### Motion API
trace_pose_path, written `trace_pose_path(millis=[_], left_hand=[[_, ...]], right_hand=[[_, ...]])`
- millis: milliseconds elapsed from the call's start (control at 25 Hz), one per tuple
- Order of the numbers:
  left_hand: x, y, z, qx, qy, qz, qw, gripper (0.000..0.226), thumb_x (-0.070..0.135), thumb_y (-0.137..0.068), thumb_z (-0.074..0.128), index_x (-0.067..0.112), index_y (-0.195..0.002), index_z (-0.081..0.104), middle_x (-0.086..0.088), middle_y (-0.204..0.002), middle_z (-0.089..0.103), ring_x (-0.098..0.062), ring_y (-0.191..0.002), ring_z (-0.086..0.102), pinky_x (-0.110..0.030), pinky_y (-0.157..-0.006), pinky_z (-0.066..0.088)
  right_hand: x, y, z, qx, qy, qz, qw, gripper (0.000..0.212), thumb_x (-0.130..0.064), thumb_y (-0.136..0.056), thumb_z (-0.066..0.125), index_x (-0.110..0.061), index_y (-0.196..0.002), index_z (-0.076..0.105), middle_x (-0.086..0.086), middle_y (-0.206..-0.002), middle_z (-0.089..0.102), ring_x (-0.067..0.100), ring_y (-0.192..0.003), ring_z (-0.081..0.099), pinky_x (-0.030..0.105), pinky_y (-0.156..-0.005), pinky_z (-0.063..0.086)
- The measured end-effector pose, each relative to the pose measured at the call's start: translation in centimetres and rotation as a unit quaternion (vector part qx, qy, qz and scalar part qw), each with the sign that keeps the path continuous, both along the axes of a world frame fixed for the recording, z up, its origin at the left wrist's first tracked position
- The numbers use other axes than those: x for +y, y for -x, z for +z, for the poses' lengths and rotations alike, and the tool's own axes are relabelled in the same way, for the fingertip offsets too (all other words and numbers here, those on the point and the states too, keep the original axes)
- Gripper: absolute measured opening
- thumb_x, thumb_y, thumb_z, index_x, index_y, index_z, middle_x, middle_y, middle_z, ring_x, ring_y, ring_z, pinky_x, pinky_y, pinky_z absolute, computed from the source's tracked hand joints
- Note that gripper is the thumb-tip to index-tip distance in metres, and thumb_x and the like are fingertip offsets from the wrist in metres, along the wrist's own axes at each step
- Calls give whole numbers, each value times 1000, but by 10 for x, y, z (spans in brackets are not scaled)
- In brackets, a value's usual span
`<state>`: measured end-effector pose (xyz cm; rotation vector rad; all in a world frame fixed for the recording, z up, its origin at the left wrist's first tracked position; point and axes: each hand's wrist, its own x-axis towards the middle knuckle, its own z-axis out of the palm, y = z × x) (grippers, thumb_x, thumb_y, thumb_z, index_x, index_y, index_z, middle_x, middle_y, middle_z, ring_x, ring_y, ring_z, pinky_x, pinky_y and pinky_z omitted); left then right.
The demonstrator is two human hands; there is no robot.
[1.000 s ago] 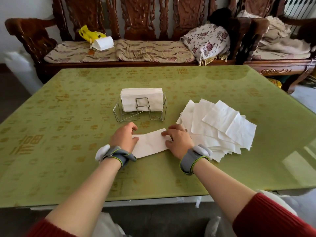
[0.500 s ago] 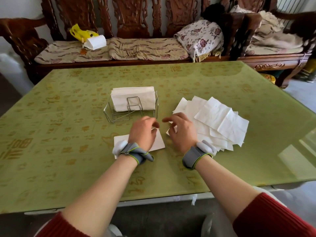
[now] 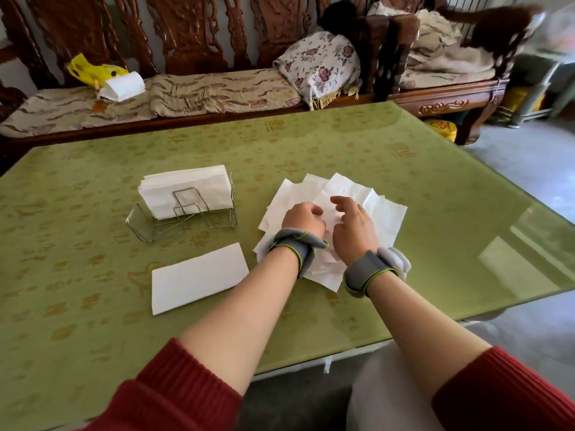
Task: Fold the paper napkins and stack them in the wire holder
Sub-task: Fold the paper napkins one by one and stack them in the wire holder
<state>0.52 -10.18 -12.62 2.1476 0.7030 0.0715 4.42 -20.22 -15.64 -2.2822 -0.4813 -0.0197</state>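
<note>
Left hand and right hand are lying together on loose napkins beneath, grip unclear; advise lifting one sheet only

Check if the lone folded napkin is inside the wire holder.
No, the folded napkin lies flat on the table, outside the wire holder.

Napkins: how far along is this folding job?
Done: a folded stack sits in the wire holder. One folded napkin lies on the table, not yet stacked. Now: left hand and right hand are on the loose pile, all left to fold.
</note>
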Motion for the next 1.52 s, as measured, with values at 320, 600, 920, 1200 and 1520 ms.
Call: trace_pose_path(millis=[320, 600, 920, 1200, 1520], left_hand=[[10, 32, 15, -241, 4, 84, 967, 19, 10, -74, 72, 25, -67, 61, 11, -68, 60, 1, -58, 52, -10, -57, 41], [68, 88, 22, -307, -36, 137, 941, 28, 0, -77, 60, 26, -68, 57, 15, -69, 56, 0, -51, 44, -10, -53, 34], [125, 149, -1, -283, 36, 259, 923, 26, 3, -83, 61, 26, -71, 61, 12, -70, 55, -7, -63, 47, -12, -53, 38], [141, 190, -2, -180, 15, 175, 968, 35, 27, -64, 84, 22, -94, 68, 3, -117, 57, -9, -107, 53, -21, -92, 39], [145, 198, -9, -151, -130, 47, 979, 35, 22, -62, 84, 18, -94, 71, 5, -146, 30, -10, -130, 34, -22, -103, 29]], right_hand=[[-5, 0, 17, -65, -68, -47, 994, 52, -8, -84, 50, -21, -134, 44, 6, -134, 46, 26, -123, 41, 29, -103, 26], [30, 33, 28, 69, -80, 56, 993, 57, -15, -90, 47, -26, -143, 30, 6, -139, 39, 14, -108, 45, 27, -89, 35], [68, 74, 17, 122, -128, 191, 966, 60, -19, -75, 68, -32, -131, 49, 2, -125, 50, 17, -113, 51, 34, -100, 42], [108, 102, 24, 92, -229, 200, 948, 50, 3, -76, 61, -31, -114, 61, 1, -117, 64, 18, -111, 58, 38, -98, 48], [120, 100, 25, 99, -233, 141, 957, 25, -14, -84, 65, -38, -86, 69, 3, -112, 62, 17, -97, 58, 40, -93, 49]])
